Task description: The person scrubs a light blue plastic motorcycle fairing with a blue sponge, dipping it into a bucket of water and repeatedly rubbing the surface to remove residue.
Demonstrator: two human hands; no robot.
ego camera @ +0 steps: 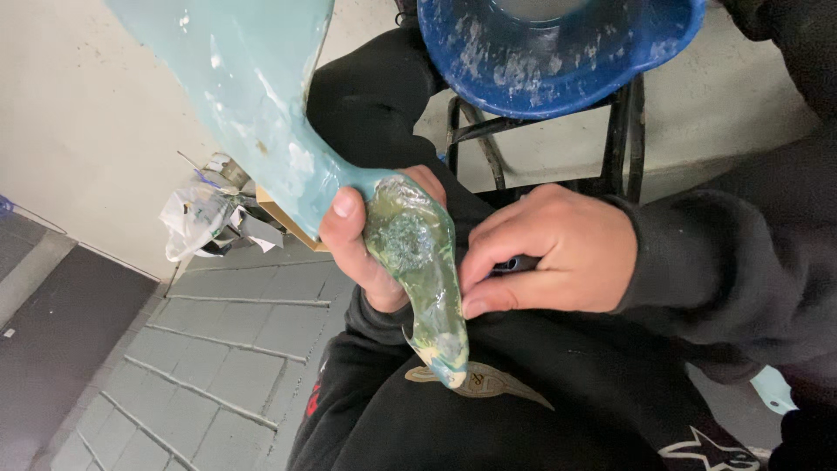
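My left hand [366, 240] grips the narrow end of a large teal rubbery mould [253, 87] that rises to the upper left. Its lower tip [418, 288] is glossy, greenish-yellow and translucent, and points down over my lap. My right hand [549, 253] is closed around a small dark tool [514, 263], only a short part of which shows between the fingers. Its fingertips press against the mould's glossy tip. Both arms wear black sleeves.
A blue plastic bowl [558, 61] with white smears sits on a black metal stool frame [623, 131] above my hands. Crumpled plastic and scraps [205, 214] lie by the pale wall. Grey paving bricks [218, 349] cover the floor at lower left.
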